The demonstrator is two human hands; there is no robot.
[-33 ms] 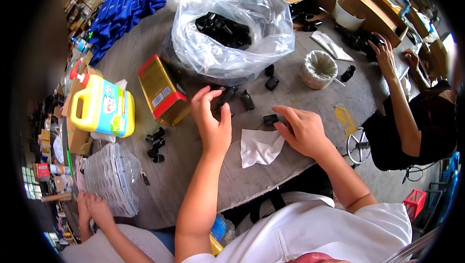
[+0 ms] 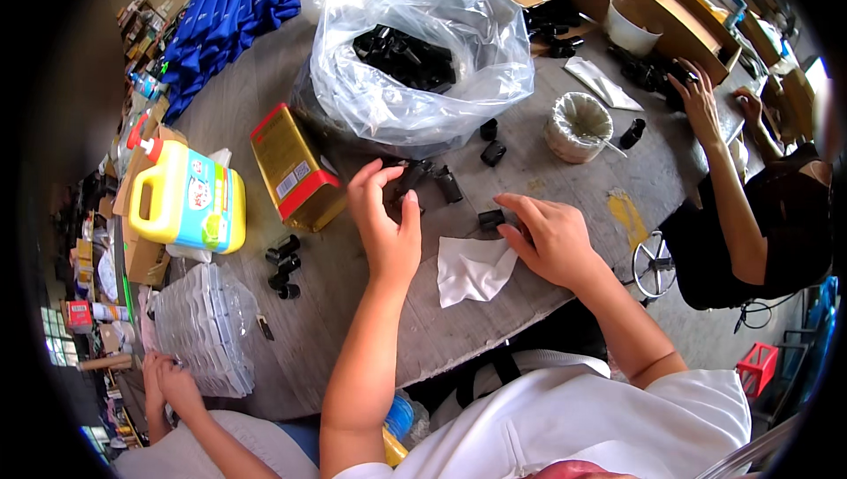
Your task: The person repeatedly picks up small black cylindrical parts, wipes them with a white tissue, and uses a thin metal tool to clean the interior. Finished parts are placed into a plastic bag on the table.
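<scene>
My left hand [image 2: 388, 228] hovers over the table, its thumb and fingers curved and apart, with nothing visible between them. Just past its fingertips lie black cylindrical parts [image 2: 447, 184], partly hidden by the hand. Between the thumb and forefinger of my right hand [image 2: 556, 239] sits one end of a short black cylindrical part [image 2: 490, 220]. Beneath that hand's thumb, a crumpled white cloth [image 2: 475, 272] lies on the grey table [image 2: 371, 338]. Two more black parts [image 2: 493, 153] rest in front of a clear plastic bag [image 2: 331, 82] filled with similar pieces.
A gold-red tin [image 2: 296, 170] and a yellow pump jug [image 2: 190, 197] stand left, near black parts [image 2: 282, 254] and stacked clear trays [image 2: 203, 329]. A lined cup [image 2: 578, 130] stands right. Co-workers' hands are at the left edge [image 2: 172, 382] and right side [image 2: 697, 104].
</scene>
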